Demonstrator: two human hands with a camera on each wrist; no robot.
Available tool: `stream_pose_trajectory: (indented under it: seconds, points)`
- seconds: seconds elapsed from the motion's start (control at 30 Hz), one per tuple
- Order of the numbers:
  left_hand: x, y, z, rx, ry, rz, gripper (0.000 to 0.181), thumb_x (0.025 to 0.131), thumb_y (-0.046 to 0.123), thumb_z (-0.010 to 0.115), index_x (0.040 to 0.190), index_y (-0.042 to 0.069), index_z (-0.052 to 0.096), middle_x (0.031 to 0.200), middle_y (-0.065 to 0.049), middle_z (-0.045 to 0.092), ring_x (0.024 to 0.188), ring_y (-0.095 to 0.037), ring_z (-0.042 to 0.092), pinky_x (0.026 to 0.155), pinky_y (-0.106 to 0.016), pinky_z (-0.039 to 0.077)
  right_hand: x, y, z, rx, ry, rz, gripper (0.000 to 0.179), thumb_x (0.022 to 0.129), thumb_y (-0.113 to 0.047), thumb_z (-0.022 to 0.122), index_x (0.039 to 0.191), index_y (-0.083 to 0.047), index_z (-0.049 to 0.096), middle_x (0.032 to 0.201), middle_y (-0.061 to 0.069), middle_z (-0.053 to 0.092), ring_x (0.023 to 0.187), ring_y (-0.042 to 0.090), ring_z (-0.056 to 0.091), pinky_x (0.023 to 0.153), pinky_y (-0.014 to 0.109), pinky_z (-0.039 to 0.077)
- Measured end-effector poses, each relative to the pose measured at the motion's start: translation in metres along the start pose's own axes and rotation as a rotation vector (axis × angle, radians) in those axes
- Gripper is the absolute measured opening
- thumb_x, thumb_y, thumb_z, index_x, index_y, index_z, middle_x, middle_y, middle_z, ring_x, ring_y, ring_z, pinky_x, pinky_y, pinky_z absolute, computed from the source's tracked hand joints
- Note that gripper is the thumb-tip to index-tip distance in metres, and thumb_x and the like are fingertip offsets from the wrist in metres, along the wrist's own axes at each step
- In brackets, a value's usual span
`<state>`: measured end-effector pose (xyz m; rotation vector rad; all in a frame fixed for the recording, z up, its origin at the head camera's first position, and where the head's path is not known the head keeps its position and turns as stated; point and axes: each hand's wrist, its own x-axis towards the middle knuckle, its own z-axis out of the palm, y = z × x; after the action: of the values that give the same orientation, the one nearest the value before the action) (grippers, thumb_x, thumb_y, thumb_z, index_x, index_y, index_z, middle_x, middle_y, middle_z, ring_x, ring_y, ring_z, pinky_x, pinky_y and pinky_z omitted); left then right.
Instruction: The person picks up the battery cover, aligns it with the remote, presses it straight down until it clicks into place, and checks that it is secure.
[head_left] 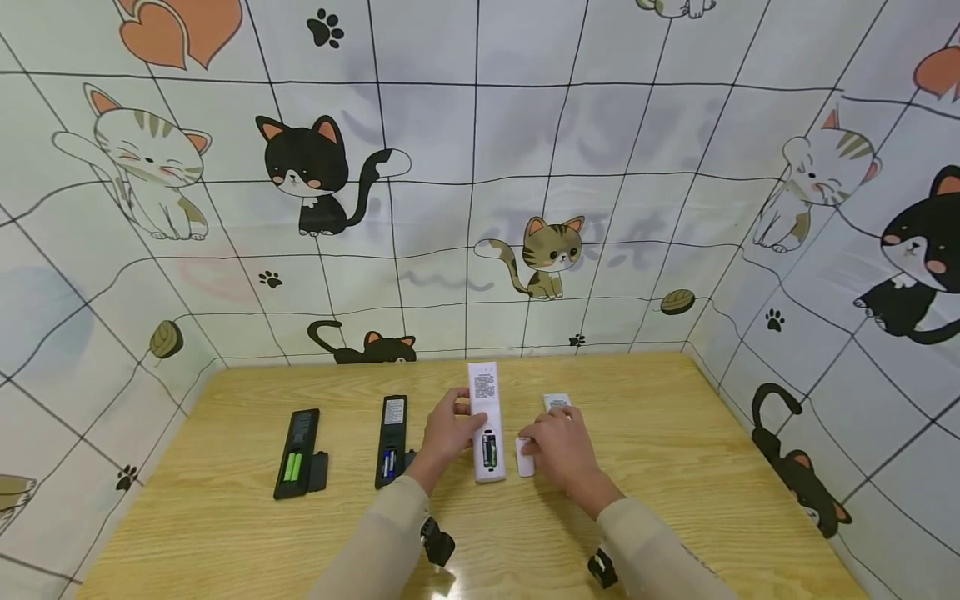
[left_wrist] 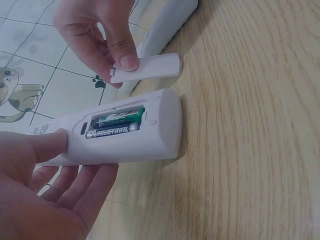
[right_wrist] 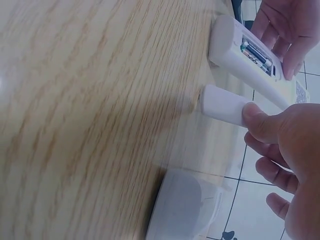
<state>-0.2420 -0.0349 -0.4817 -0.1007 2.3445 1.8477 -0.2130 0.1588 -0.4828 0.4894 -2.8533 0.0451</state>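
In the head view, seems to be at the cover-off step, gripping the white remote [head_left: 491,417] in the left hand [head_left: 450,429] and holding its battery cover [head_left: 525,461] just beside it in the right hand [head_left: 561,442]. In the left wrist view, shows two batteries [left_wrist: 120,118] lying in the open bay [left_wrist: 84,128], and probably calls next for aligning the cover over them. In the right wrist view, pinches the cover's end between thumb and fingers, apart from the remote.

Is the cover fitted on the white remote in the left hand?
No, the right hand pinches the white cover apart from the white remote, whose batteries show.
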Motion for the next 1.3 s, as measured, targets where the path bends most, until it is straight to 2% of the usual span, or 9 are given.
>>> stream_pose_trajectory:
  seconds: [0.33,0.63,0.87,1.0,1.3]
  points:
    - [-0.005,-0.001,-0.008,0.009,0.0,-0.004,0.046,0.093,0.016,0.065,0.136,0.016,0.05,0.117,-0.013,0.06,0.087,-0.021,0.066,0.071,-0.036,0.06,-0.003,-0.002,-0.001,0.066,-0.005,-0.003,0.014,0.08,-0.031,0.077,0.094,-0.029,0.078,0.087,-0.012,0.076,0.08,0.015,0.06,0.099,0.049,0.041]
    - [-0.009,-0.003,-0.02,0.014,-0.005,0.015,0.043,0.093,0.012,0.065,0.133,0.011,0.05,0.119,-0.016,0.06,0.088,-0.022,0.066,0.07,-0.034,0.06,-0.002,-0.01,-0.009,0.123,0.003,-0.033,0.013,0.083,-0.027,0.076,0.096,-0.027,0.077,0.088,-0.011,0.076,0.083,0.015,0.063,0.103,0.05,0.039]
    - [-0.014,-0.005,-0.029,-0.026,-0.049,0.003,0.043,0.094,0.011,0.063,0.134,0.011,0.048,0.119,-0.016,0.058,0.088,-0.022,0.065,0.069,-0.033,0.06,-0.001,-0.018,-0.017,0.163,0.017,-0.071,0.013,0.084,-0.027,0.075,0.097,-0.027,0.078,0.087,-0.011,0.076,0.08,0.013,0.062,0.102,0.05,0.039]
    - [-0.018,-0.007,-0.033,-0.032,-0.073,0.019,0.042,0.094,0.012,0.062,0.134,0.009,0.047,0.117,-0.017,0.058,0.087,-0.022,0.066,0.068,-0.034,0.06,-0.001,-0.023,-0.02,0.161,0.016,-0.08,0.013,0.083,-0.027,0.076,0.096,-0.027,0.078,0.086,-0.012,0.076,0.078,0.012,0.06,0.1,0.048,0.039]
    - [-0.023,-0.015,-0.033,-0.046,-0.104,0.009,0.051,0.094,0.012,0.062,0.141,0.006,0.043,0.12,-0.019,0.058,0.087,-0.022,0.066,0.069,-0.034,0.06,-0.006,-0.028,-0.021,0.198,-0.004,-0.082,0.013,0.083,-0.029,0.076,0.095,-0.026,0.078,0.085,-0.01,0.076,0.077,0.015,0.06,0.097,0.046,0.04]
